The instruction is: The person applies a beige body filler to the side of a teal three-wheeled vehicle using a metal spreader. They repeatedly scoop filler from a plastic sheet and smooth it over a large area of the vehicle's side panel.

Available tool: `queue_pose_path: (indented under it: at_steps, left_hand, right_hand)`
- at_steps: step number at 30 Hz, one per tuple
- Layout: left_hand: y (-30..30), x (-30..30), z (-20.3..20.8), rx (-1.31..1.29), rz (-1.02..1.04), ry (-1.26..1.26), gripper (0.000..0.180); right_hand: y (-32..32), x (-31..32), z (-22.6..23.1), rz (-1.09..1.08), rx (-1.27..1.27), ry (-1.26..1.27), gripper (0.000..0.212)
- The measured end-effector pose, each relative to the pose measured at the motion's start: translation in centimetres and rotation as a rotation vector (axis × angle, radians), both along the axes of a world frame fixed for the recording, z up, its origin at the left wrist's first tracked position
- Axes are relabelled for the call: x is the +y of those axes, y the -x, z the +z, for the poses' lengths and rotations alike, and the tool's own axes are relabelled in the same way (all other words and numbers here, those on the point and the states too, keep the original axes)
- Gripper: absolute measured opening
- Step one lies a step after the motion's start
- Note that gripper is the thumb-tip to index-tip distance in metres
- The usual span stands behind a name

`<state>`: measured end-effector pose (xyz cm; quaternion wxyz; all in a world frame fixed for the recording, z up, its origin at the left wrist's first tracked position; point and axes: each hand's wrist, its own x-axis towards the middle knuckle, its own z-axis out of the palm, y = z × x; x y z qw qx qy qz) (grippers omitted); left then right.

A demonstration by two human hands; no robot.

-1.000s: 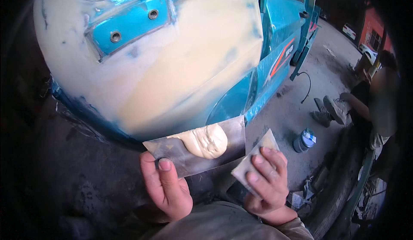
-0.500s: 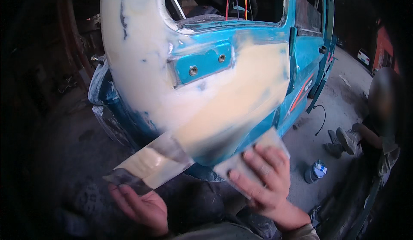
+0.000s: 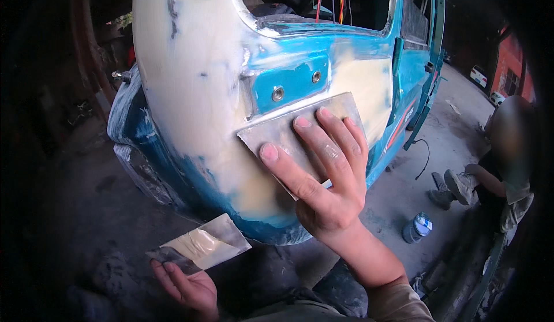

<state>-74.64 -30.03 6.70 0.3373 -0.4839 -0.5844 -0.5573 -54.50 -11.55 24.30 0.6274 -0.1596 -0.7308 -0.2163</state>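
Observation:
A blue vehicle body [image 3: 268, 229] stands before me, its rounded corner coated in cream body filler [image 3: 190, 97]. My right hand [image 3: 337, 189] grips a thin grey metal spreader [image 3: 271, 130], fingers spread along its face, and lays it on the filler below a raised blue plate [image 3: 291, 85] with two round metal fittings. At lower left, my left hand [image 3: 193, 293] pinches the corner of a flat grey sheet [image 3: 229, 236] between thumb and fingers. A lump of cream putty [image 3: 198, 244] lies on that sheet, which is apart from the body.
Above, a window opening has red and yellow wires [image 3: 341, 2] hanging in it. On the grey floor [image 3: 392, 198] to the right stands a blue tin [image 3: 417, 228]. A seated person's shoes [image 3: 460, 188] are farther right. A thin black cable [image 3: 426, 157] hangs by the door.
My right hand has moved up and inward with the spreader, from the body's lower edge onto the filler below the raised plate. The sheet in my left hand has dropped slightly, away from the body.

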Motion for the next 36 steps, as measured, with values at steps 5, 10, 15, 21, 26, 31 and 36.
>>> queue_pose_path:
  at_steps: [5,10,15,21,26,31,36]
  left_hand:
    - [-0.7,0.3,-1.2,-0.264,-0.110,-0.013,0.048]
    - [0.7,-1.1,-4.5,-0.319,0.062,0.009,0.046]
    - [-0.6,-1.8,-5.6,0.023,0.344,0.265,0.051]
    - [0.5,-3.0,-6.4,0.090,0.624,0.424,0.054]
    - [0.2,-1.1,-2.5,0.174,0.491,0.287,0.053]
    - [0.3,-1.2,-1.6,0.223,0.455,0.244,0.056]
    - [-0.3,-0.9,0.4,0.224,0.485,0.192,0.048]
  right_hand:
    - [0.4,0.8,0.1,-0.004,-0.008,-0.031,0.041]
    - [0.5,1.3,0.1,-0.021,-0.056,-0.067,0.040]
    - [0.7,1.3,-0.5,-0.060,-0.108,-0.086,0.045]
    - [0.1,1.3,-1.7,-0.087,-0.168,-0.076,0.050]
    - [-0.3,1.0,-3.1,-0.083,-0.155,-0.030,0.049]
    - [-0.8,0.6,-4.2,-0.077,-0.124,-0.011,0.040]
    - [-3.4,-0.9,-3.1,-0.049,-0.217,0.045,0.043]
